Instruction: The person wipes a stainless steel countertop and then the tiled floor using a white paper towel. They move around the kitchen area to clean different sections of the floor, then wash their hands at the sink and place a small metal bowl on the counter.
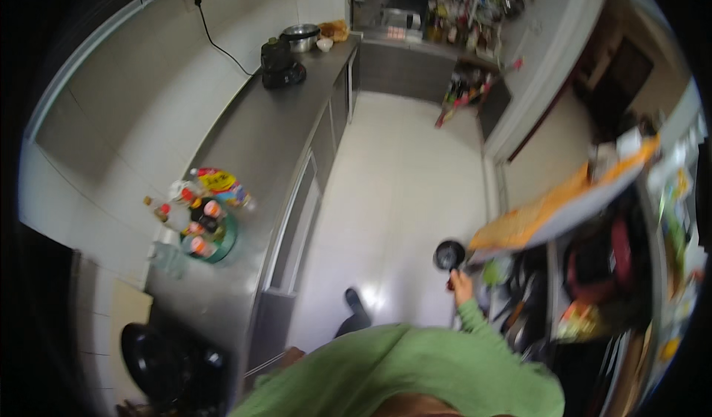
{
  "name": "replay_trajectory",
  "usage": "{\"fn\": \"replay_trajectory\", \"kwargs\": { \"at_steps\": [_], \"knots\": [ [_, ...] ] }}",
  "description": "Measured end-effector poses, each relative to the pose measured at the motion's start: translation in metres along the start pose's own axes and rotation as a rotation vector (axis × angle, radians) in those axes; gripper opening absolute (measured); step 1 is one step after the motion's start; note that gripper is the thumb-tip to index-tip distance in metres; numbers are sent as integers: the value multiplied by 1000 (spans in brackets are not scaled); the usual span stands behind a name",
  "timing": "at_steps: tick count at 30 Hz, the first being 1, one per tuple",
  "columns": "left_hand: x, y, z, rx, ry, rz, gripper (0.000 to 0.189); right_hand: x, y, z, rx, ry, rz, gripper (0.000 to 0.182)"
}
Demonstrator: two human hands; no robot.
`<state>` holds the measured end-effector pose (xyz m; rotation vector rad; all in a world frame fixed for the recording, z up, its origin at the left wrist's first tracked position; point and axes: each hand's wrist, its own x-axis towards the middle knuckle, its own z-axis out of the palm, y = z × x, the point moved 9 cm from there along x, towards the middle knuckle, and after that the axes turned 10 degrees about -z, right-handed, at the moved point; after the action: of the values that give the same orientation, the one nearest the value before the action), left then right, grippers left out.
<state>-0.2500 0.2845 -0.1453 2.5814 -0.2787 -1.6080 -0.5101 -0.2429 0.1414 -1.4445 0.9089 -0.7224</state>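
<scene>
My right hand is closed around the handle of a small black pan. The pan is held out over the pale tiled floor, beside the shelves on my right. Only a small part of my left hand shows, low beside my body near the counter's cabinet front; its fingers cannot be made out.
Along the left runs a steel counter with a green basin of bottles, a black appliance and a steel pot. A black wok stands at lower left. Shelves with cookware line the right; a doorway opens beyond.
</scene>
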Motion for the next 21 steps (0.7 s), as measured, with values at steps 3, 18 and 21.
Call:
{"fn": "replay_trajectory", "kwargs": {
  "at_steps": [3, 18, 21],
  "knots": [
    [103, 122, -92, 260, 40, 119, 69, 50, -15, -8, 229, 169, 80, 34],
    [206, 572, -412, 14, 498, 616, 43, 488, -2, 65, 166, 51, 125, 35],
    [270, 445, -363, 209, 295, 150, 29, 610, -45, 136, 224, -129, 35, 38]
  ]
}}
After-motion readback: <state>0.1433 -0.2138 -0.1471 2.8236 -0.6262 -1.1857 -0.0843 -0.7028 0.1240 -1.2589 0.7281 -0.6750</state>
